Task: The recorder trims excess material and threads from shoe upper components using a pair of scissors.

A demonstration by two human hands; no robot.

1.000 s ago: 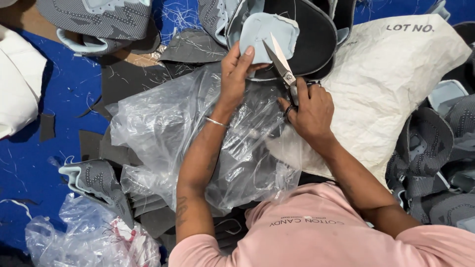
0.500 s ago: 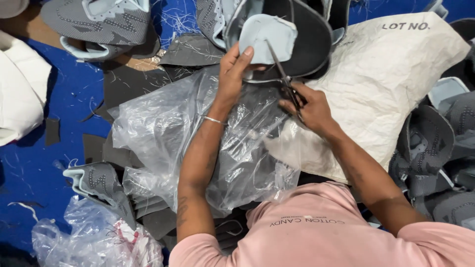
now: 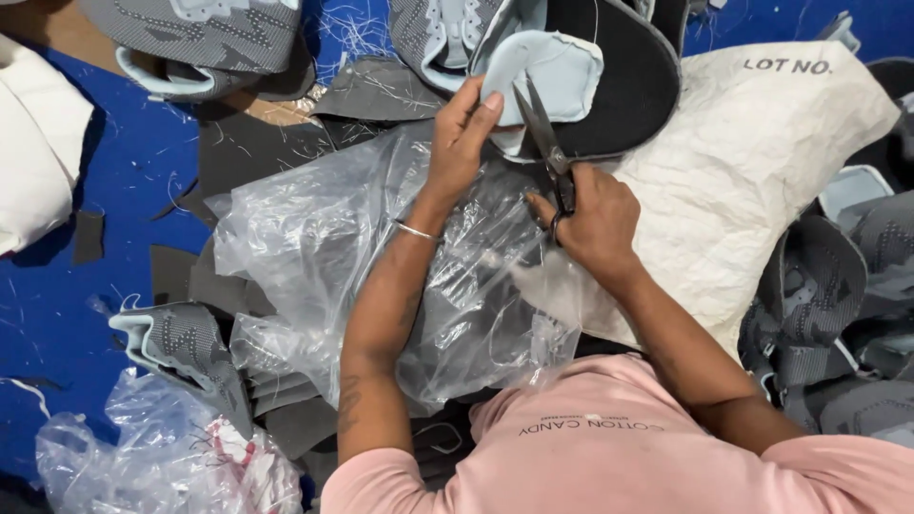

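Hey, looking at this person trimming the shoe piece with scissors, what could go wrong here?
1. The left hand pinches the pale blue padded shoe piece right beside the open blades of the dark metal scissors; fingertips could get nicked.
2. The crumpled clear plastic bag lies under both forearms and might slip, so the cut in the right hand could wander.

A pink short-sleeved shirt (image 3: pixel 609 447) with small printed lettering, a thin silver bangle (image 3: pixel 415 229) on the left wrist.

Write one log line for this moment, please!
left hand: holds pale blue piece | right hand: scissors cutting it | clear plastic bag below
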